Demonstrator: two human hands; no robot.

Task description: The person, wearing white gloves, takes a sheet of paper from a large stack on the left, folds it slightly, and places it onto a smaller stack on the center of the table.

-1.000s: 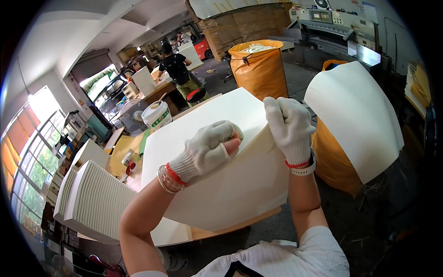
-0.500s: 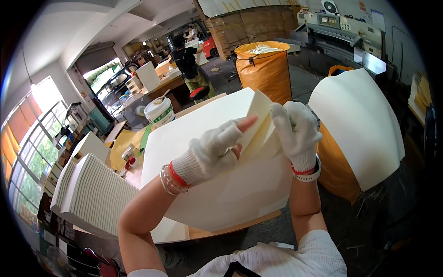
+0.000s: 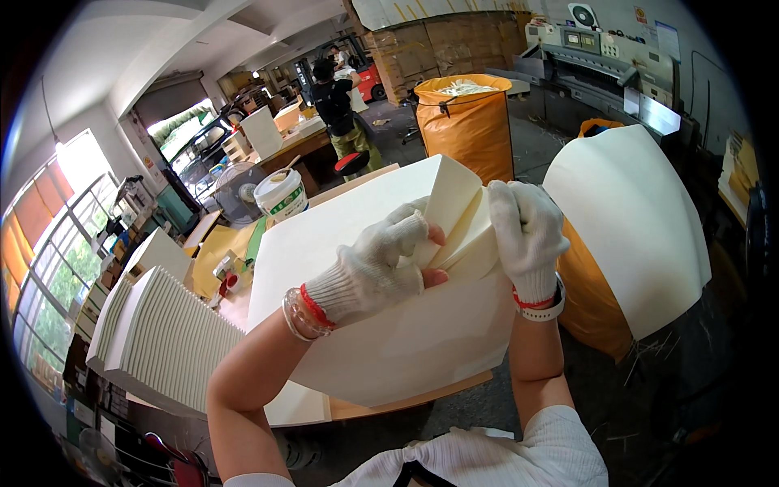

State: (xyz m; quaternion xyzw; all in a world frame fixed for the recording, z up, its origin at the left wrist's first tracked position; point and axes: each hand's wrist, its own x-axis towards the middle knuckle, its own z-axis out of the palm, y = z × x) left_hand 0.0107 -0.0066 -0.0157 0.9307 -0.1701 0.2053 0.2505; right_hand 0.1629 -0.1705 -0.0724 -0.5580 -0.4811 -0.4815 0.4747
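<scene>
A stack of large white paper sheets (image 3: pixel 341 213) lies before me, its near-right corner lifted and folded back. My right hand (image 3: pixel 527 239), in a white knit glove, is closed on the raised sheet edges at that corner. Several layers fan out beside it, cream-toned in the fold. My left hand (image 3: pixel 381 264), gloved with thumb and forefinger tips bare, rests over the near part of the stack. Its thumb and forefinger are apart, touching the paper by the fold. The sheets' near side bows down over the wooden board (image 3: pixel 414 398).
A ridged pile of white sheets (image 3: pixel 170 341) stands left. Beyond the stack are a white bucket (image 3: pixel 280 195), a fan (image 3: pixel 236 193) and an orange bag of scraps (image 3: pixel 464 126). More white sheets (image 3: pixel 629 227) drape over an orange bag at right. A person (image 3: pixel 337 114) stands farther back.
My left hand's forefinger has bent down from its stretched-out pose, and the thumb has shifted right toward the fold. My right hand has moved slightly right, opening the folded layers wider.
</scene>
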